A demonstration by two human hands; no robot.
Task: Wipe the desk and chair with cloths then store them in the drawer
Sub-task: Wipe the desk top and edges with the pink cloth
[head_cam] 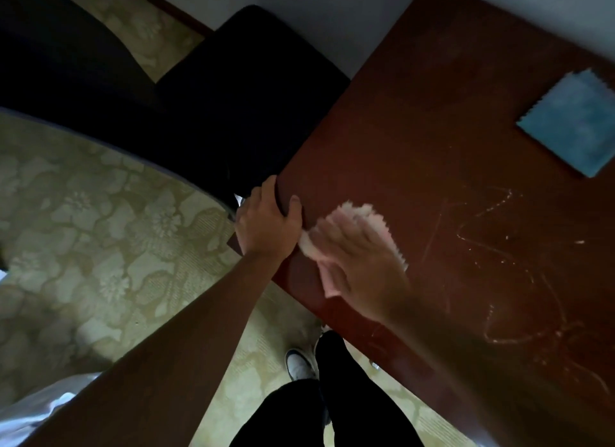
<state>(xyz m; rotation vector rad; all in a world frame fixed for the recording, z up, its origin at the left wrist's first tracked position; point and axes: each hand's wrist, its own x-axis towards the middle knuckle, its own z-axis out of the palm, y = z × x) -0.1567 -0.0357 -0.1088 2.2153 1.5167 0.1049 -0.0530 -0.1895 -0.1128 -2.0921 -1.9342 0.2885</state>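
Note:
The reddish-brown wooden desk (432,120) fills the right half of the view. My left hand (266,223) grips the desk's near-left corner, fingers curled over the edge. My right hand (359,267), blurred, lies flat on a pink cloth (359,213) pressed to the desk top beside that corner. A folded blue cloth (572,127) rests on the desk at the far right. The dark chair (206,107) stands against the desk's left edge. White scribbled marks (506,253) streak the desk to the right of my right hand.
Patterned beige carpet (100,220) covers the floor at left. My legs in dark trousers and a white shoe (299,363) show below the desk edge. A pale wall (316,23) runs behind the chair and desk. No drawer is in view.

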